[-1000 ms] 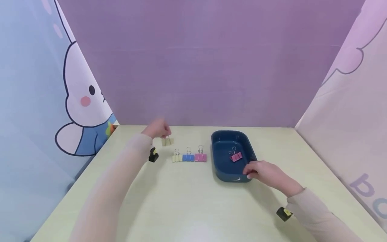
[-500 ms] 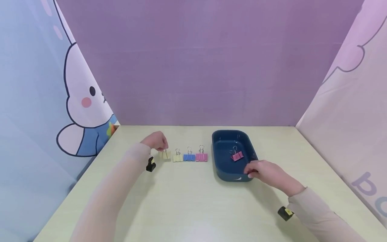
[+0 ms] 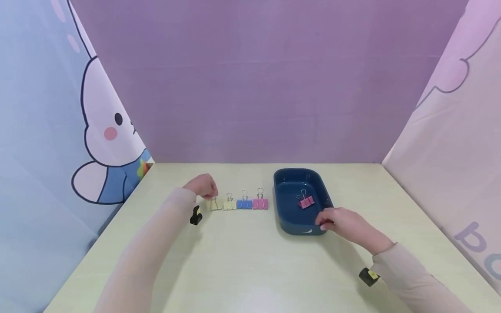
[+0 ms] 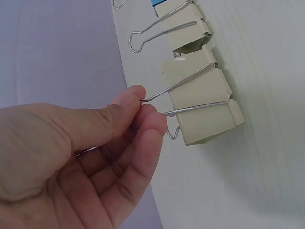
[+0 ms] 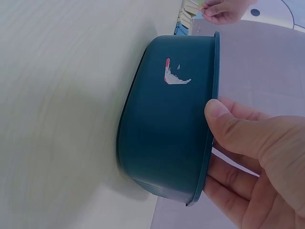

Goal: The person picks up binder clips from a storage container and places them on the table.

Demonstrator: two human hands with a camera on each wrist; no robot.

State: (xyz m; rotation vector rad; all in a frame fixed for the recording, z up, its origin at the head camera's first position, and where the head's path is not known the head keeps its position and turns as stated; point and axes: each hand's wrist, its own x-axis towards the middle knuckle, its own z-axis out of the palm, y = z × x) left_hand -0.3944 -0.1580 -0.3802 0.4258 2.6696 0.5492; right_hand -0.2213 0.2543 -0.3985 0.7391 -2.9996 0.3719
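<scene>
My left hand (image 3: 202,186) pinches the wire handle of a cream binder clip (image 4: 202,95) between thumb and fingertips. That clip stands at the left end of a row on the table, right beside a smaller cream binder clip (image 3: 229,204). To its right come a blue binder clip (image 3: 244,204) and a pink binder clip (image 3: 260,204). My right hand (image 3: 339,222) grips the near right rim of a dark blue tray (image 5: 167,119), thumb outside and fingers inside. Another pink binder clip (image 3: 306,202) lies tilted in the tray.
The pale table (image 3: 250,265) runs back to a purple cloth wall (image 3: 266,95). Cloth panels stand at both sides, the left one (image 3: 43,143) printed with a cartoon rabbit. A small black device (image 3: 196,215) sits at the left wrist.
My left hand has brought the large cream clip down and toward me, from behind the row to its left end. My right hand has stayed on the tray rim.
</scene>
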